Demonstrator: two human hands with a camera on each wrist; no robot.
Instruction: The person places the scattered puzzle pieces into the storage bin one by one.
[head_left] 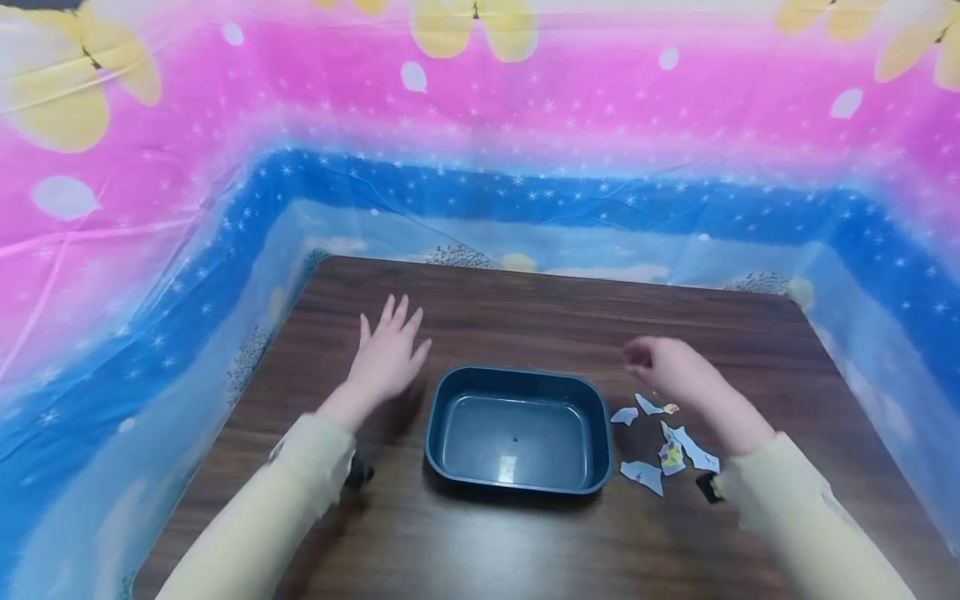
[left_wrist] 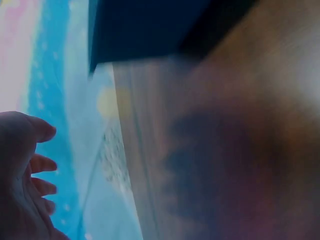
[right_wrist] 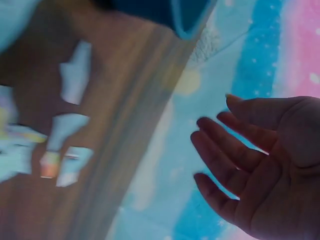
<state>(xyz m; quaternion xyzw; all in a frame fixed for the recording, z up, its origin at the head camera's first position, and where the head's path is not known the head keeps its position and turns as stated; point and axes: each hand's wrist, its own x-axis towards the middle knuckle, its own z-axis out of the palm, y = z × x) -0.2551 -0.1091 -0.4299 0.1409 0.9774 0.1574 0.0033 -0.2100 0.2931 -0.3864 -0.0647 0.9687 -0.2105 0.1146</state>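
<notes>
A dark blue-grey rectangular basin (head_left: pixel 517 487) stands near the middle of the wooden table. My left hand (head_left: pixel 384 358) is over the table on the basin's left, fingers spread and holding nothing. On the right, my right hand (head_left: pixel 675 367) hovers beyond several torn paper scraps (head_left: pixel 642 476). In the right wrist view the right hand (right_wrist: pixel 270 155) has loosely bent fingers with nothing between them. More paper scraps (right_wrist: pixel 76 72) lie on the wood there, pale with some yellow and orange print. The left wrist view shows the left hand's (left_wrist: pixel 30 175) relaxed fingers and the basin's side (left_wrist: pixel 145 35).
The brown wooden table (head_left: pixel 487 550) is bordered at the back and sides by a hanging pink and blue cloth (head_left: pixel 525 200). A small black object (head_left: pixel 708 487) shows by the right cuff, and another dark one (head_left: pixel 360 473) by the left cuff.
</notes>
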